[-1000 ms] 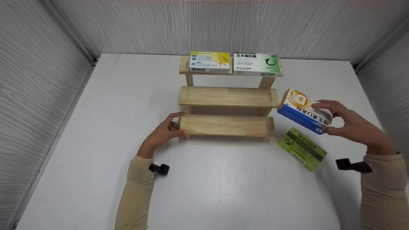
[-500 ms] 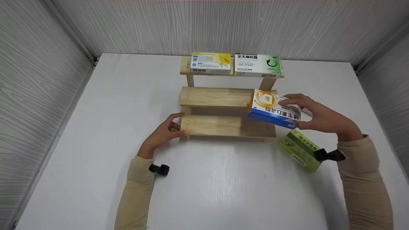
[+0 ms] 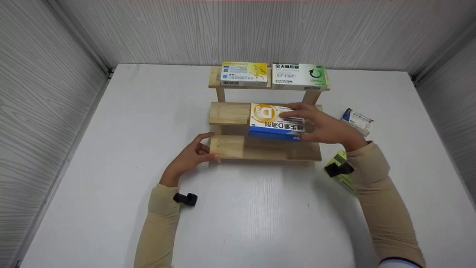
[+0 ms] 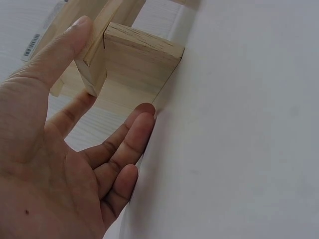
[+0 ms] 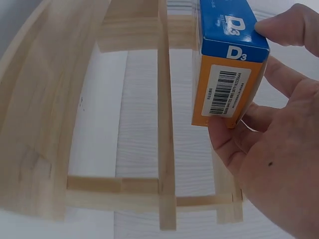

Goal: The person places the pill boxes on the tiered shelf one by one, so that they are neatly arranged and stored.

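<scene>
A glossy white table [image 3: 241, 223] stands between grey wood-grain walls [image 3: 260, 29], bearing a three-tier stand of pale bare wood [image 3: 228, 113]. The right hand [image 3: 323, 126] clamps a white, orange and blue rectangular carton [image 3: 266, 124], thumb on its near side and fingers on its far side, in front of the middle tier. The left hand [image 3: 191, 154] pinches the left end of the nearest tier between thumb and forefinger. On the far tier lie a yellow-and-white flat carton [image 3: 243, 74], left, and a green-and-white flat carton [image 3: 298, 76], right.

If the carton came in low or askew, its bottom edge might catch the tier's lip and tip; a slack left pinch could let the stand slide. The right cuff might nudge the green carton [image 3: 346, 182].

That green carton is largely covered by the right forearm and a black wrist mount [image 3: 339, 169]. A small white-and-blue carton [image 3: 359, 121] lies beyond the forearm. Whether the held carton touches wood cannot be told.
</scene>
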Demonstrator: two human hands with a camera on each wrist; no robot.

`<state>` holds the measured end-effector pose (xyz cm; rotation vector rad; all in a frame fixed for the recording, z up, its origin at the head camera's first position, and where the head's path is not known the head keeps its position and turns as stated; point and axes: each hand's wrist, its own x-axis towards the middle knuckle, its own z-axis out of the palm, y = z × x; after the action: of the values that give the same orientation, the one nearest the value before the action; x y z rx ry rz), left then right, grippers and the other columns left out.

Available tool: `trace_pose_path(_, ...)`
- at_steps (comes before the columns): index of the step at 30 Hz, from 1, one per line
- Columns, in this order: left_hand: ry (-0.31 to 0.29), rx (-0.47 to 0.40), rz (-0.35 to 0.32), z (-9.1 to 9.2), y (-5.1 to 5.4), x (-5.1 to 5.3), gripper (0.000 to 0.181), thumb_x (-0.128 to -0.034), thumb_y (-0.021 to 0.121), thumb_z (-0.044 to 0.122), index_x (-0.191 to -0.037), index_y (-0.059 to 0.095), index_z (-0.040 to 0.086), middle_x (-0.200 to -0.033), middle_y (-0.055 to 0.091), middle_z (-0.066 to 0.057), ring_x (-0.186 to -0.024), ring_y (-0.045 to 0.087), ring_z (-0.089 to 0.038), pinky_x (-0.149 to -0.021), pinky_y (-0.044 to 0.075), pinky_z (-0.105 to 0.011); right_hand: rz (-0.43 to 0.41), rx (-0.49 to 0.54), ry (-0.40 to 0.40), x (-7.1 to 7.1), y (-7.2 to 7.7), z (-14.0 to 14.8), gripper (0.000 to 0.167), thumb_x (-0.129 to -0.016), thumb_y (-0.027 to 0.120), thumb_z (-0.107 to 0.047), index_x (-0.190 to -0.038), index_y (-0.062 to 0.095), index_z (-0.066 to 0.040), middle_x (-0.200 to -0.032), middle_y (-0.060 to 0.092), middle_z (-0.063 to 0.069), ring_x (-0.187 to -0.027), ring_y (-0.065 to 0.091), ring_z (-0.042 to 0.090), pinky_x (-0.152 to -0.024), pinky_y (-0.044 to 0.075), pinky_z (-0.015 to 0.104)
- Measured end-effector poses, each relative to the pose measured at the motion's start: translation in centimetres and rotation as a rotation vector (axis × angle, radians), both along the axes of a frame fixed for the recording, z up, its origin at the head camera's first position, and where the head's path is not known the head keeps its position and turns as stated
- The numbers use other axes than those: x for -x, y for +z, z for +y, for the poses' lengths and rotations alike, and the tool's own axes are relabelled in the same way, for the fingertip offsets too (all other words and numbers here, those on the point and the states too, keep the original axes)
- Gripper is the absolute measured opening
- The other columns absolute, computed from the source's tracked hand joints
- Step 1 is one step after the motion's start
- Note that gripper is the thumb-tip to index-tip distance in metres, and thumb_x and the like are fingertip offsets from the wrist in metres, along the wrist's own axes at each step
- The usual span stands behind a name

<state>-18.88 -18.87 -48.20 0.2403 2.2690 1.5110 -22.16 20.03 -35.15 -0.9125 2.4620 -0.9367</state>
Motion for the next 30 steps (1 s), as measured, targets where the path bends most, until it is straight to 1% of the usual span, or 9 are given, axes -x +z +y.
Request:
trace_pose_path(4,0.002,-0.004,0.003,0.0,0.1,-0.1,0.073,-0.0873,0.072,0.023,-0.149,0.033,0.024,-0.113,0.058,-0.017,-0.093,0.054,-0.018,-0.078,0.042,-0.03,0.03,0.021,0.032,0.8,-0.3,-2.2,0.066,-0.078,0.059,-0.001,-0.141,0.05,-0.018,-0.156,0.027,0.011,-0.143,0.023,0.035,-0.11,0.023,0.062)
trace_pose_path(9,0.016,0.034,-0.011,0.0,0.1,-0.1,0.075,-0.0854,0.074,0.029,-0.148,0.033,0.027,-0.115,0.058,-0.015,-0.097,0.052,-0.02,-0.08,0.041,-0.031,0.039,0.012,0.051,1.8,-0.3,-4.7,0.067,-0.078,0.059,-0.005,-0.143,0.049,-0.022,-0.158,0.026,0.005,-0.145,0.021,0.03,-0.112,0.022,0.059)
trace_pose_path(15,0.032,0.074,-0.024,0.1,0.0,-0.1,0.078,-0.0812,0.077,0.037,-0.146,0.034,0.033,-0.115,0.058,-0.014,-0.099,0.052,-0.023,-0.083,0.041,-0.034,0.03,-0.05,0.035,2.7,-0.3,-6.9,0.066,-0.081,0.06,-0.013,-0.143,0.046,-0.028,-0.159,0.023,-0.003,-0.147,0.018,0.023,-0.115,0.021,0.053)
trace_pose_path(19,0.03,0.086,-0.027,0.1,-0.1,0.0,0.079,-0.0806,0.077,0.038,-0.147,0.034,0.033,-0.115,0.059,-0.014,-0.099,0.053,-0.023,-0.083,0.041,-0.034,0.014,-0.052,0.02,3.4,-0.6,-7.7,0.064,-0.081,0.062,-0.014,-0.142,0.048,-0.029,-0.159,0.023,-0.005,-0.147,0.017,0.022,-0.116,0.019,0.052)
trace_pose_path(23,0.032,0.085,-0.034,0.1,0.0,0.0,0.081,-0.0799,0.078,0.04,-0.147,0.033,0.032,-0.115,0.059,-0.014,-0.099,0.053,-0.023,-0.082,0.041,-0.034,0.0,-0.019,0.025,4.0,-0.9,-8.3,0.064,-0.081,0.064,-0.011,-0.142,0.049,-0.026,-0.159,0.024,-0.003,-0.147,0.017,0.023,-0.117,0.018,0.05)
trace_pose_path(25,0.029,0.083,-0.031,0.1,0.1,0.0,0.081,-0.0802,0.077,0.04,-0.147,0.033,0.031,-0.115,0.058,-0.015,-0.099,0.053,-0.023,-0.082,0.042,-0.033,0.001,-0.006,0.03,4.2,-1.0,-8.4,0.064,-0.081,0.064,-0.01,-0.142,0.049,-0.026,-0.159,0.024,-0.002,-0.147,0.017,0.024,-0.117,0.019,0.049)
trace_pose_path(30,0.022,0.08,-0.026,0.1,0.1,0.1,0.08,-0.0818,0.077,0.036,-0.148,0.032,0.03,-0.115,0.059,-0.016,-0.097,0.054,-0.023,-0.082,0.042,-0.033,-0.013,0.037,0.034,4.7,-1.5,-8.4,0.064,-0.081,0.063,-0.006,-0.141,0.05,-0.022,-0.159,0.024,0.0,-0.144,0.021,0.025,-0.111,0.027,0.048)
